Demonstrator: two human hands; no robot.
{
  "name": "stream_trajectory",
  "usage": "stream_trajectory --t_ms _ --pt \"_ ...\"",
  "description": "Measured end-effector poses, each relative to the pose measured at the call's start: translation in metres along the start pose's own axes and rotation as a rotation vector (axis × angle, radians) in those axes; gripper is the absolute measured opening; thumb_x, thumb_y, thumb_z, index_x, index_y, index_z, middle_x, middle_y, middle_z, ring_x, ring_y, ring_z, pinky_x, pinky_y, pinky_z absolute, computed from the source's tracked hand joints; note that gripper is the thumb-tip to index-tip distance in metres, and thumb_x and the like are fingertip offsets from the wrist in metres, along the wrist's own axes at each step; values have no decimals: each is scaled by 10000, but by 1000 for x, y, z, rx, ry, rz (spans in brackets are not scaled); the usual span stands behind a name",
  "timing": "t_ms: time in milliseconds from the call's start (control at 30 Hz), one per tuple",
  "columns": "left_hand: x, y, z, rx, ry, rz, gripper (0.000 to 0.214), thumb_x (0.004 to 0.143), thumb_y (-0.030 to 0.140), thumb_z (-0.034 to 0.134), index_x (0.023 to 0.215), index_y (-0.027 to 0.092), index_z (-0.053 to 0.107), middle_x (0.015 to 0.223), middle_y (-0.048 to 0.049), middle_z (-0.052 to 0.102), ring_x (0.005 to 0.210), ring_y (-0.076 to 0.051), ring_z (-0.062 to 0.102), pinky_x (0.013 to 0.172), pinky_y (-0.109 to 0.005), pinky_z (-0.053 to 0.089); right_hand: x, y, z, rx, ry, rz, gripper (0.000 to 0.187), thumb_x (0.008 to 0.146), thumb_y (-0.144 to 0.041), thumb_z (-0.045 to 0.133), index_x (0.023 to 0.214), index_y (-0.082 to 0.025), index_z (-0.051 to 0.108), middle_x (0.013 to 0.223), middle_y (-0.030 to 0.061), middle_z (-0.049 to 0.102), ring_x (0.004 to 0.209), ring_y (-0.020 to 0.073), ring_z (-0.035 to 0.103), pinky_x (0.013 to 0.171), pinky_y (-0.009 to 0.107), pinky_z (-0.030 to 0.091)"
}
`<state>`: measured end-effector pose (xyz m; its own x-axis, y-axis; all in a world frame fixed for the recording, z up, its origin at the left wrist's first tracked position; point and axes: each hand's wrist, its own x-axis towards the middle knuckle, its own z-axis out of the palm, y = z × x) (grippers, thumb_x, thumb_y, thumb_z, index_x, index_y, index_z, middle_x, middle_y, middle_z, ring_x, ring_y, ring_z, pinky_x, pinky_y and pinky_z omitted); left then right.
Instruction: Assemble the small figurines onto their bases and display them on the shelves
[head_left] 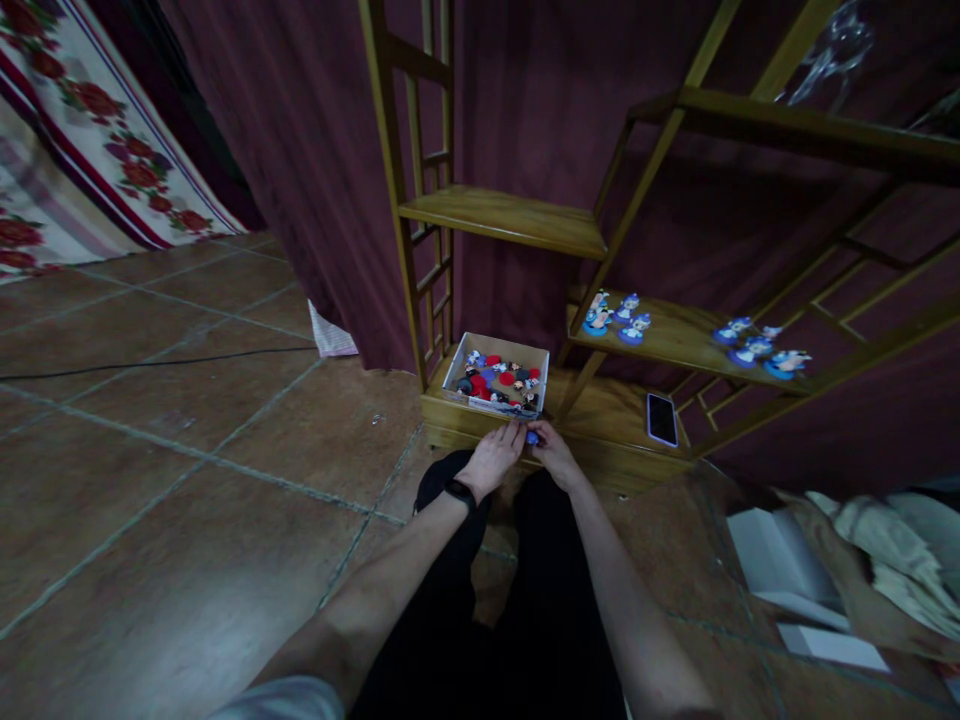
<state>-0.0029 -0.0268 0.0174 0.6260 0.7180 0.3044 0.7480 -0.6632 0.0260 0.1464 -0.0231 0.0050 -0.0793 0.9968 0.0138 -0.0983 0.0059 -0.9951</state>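
Note:
My left hand (493, 458) and my right hand (556, 456) meet in front of the box, above my knees. Between their fingertips is a small purple-blue figurine (532, 438), mostly covered by the fingers. Both hands are closed around it. Just beyond them a shallow cardboard box (541, 372) stands on the low shelf, holding several small figurines and red, purple and dark round pieces. On the raised shelf to the right, several blue and purple figurines (631, 328) stand in one group. Another group of similar figurines (751, 350) is further right.
The wooden shelf unit (510, 215) rises in front of a dark red curtain (525, 90). A phone (661, 419) lies on its low shelf. White boxes (784, 565) and cloth (900, 540) are on the floor at right. A black cable (150, 365) crosses the tiles at left.

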Motion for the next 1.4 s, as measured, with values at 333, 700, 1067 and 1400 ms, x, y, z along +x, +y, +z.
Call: stream_trajectory --t_ms 333,700,1067,1400 --pt "0 -5 5 -211 32 -76 519 790 37 381 1301 119 349 1278 -166 455 1155 -225 471 950 -361 407 -1 0 -1 33 -17 31 342 587 -233 698 913 -253 596 902 -17 621 849 158 551 835 306 402" --pt "5 -15 9 -609 98 -171 497 765 70 463 1251 174 442 1261 -101 480 1152 -199 479 1013 -342 365 -1 -4 1 98 -17 77 362 656 -450 669 944 -232 640 1009 12 643 963 176 568 868 317 435" --pt "13 -14 8 -747 65 -360 266 779 266 557 1023 162 584 891 -63 648 833 -179 606 764 -282 452 8 2 0 -1 114 102 290 647 -436 642 805 -193 626 775 -11 632 707 127 562 652 238 445" --pt "15 -13 3 -775 23 -347 357 731 180 573 1088 171 581 866 -45 652 813 -173 600 768 -271 440 12 3 2 -22 182 204 381 673 -533 594 848 -196 624 786 15 651 684 150 596 584 251 477"
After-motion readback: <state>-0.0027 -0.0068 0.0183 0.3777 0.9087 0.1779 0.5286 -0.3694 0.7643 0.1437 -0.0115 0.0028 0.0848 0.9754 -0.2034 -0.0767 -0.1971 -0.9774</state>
